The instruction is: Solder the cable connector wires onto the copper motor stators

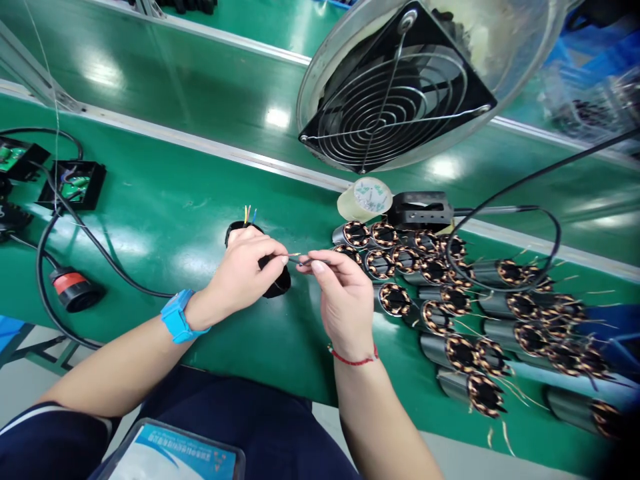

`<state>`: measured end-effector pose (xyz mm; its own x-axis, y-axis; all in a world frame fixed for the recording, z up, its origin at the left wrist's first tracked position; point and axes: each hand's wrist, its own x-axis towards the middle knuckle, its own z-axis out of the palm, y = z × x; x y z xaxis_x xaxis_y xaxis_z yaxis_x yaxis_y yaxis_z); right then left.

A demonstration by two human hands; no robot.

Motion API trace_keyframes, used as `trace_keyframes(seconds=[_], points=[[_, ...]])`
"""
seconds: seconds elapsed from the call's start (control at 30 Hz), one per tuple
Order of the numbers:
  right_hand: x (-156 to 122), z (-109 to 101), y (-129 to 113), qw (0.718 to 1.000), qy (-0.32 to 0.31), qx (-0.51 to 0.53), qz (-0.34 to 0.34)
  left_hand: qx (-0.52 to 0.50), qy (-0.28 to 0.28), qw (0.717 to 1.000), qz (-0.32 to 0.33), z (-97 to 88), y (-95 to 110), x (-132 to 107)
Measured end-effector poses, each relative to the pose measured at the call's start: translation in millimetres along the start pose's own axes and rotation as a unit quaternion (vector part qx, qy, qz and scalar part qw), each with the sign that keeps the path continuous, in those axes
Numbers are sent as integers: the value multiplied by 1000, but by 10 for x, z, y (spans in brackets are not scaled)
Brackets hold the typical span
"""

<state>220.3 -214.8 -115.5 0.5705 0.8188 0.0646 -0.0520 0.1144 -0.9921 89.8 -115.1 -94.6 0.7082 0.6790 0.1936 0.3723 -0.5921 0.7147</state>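
Above the green bench, my left hand pinches a thin wire between thumb and forefinger. Facing it, my right hand grips a thin dark wire in its fingertips; whether it is a bare wire or a sleeve is too small to tell. The two ends almost meet. Under my left hand lies a black housing, mostly covered by the hand. Short yellow and blue wires stick up from its far end.
Several motor stators with copper windings and loose leads stand to the right. A fan hangs overhead near a round translucent container. At left are black boxes with circuit boards, a thick black cable and an orange-black plug.
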Motion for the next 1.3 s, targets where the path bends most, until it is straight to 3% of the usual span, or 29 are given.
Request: trace_keyframes(seconds=[0.2, 0.47, 0.77, 1.1, 1.3], points=[[4, 10, -2, 1000, -4, -15, 3, 3, -1, 1000, 5, 2, 0, 5], [15, 14, -4, 998, 52, 17, -38, 9, -35, 999, 26, 7, 13, -9], [-13, 42, -40, 997, 45, -36, -59, 6, -31, 999, 26, -2, 15, -12], [-36, 55, -21, 998, 40, -19, -51, 4, -38, 999, 17, -7, 23, -6], [-46, 10, 4, 983, 6, -165, -84, 5, -41, 999, 18, -9, 14, -17]])
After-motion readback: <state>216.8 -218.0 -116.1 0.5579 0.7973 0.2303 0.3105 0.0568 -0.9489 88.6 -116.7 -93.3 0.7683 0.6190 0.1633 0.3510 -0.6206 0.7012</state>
